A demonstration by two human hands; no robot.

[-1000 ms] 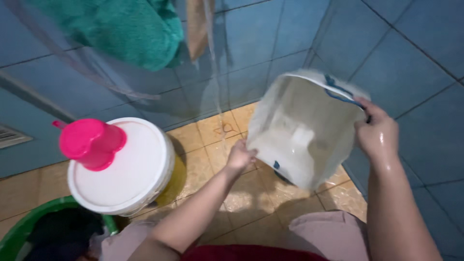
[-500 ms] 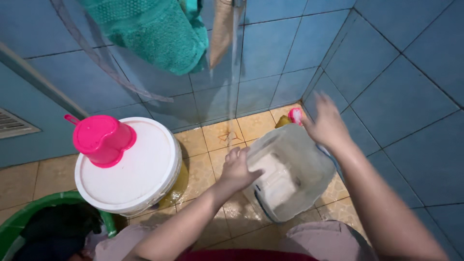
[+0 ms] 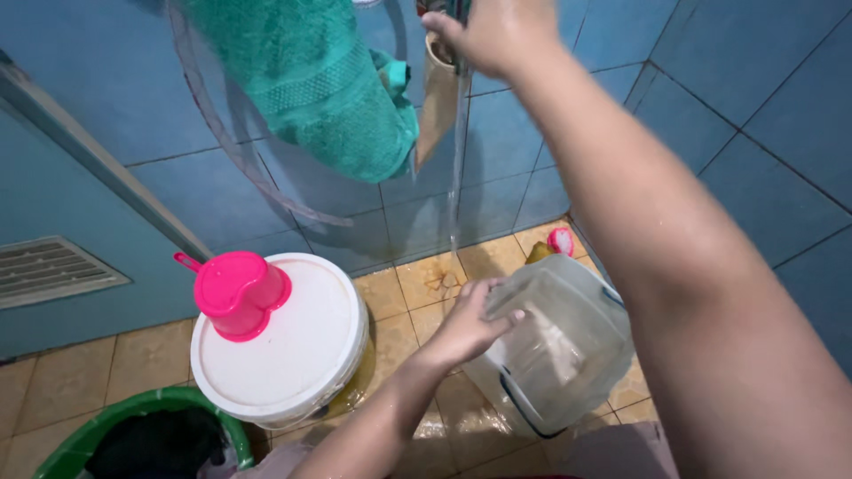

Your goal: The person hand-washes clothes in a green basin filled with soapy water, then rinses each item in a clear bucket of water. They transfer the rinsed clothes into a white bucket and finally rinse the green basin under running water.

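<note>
My left hand grips the rim of a translucent plastic bucket that stands tilted on the wet tan floor tiles. My right hand is raised to the top of the view and closed on a tap on the blue tiled wall. A thin stream of water falls from there toward the bucket's mouth.
A white lidded pail carries a pink dipper to the left. A green basin with dark cloth sits at the bottom left. A teal towel and a clear hose hang on the wall. A pink-capped item stands in the corner.
My right hand let go of the bucket and rose to the tap. Water now runs. The bucket went from lifted to resting on the floor, held by my left hand.
</note>
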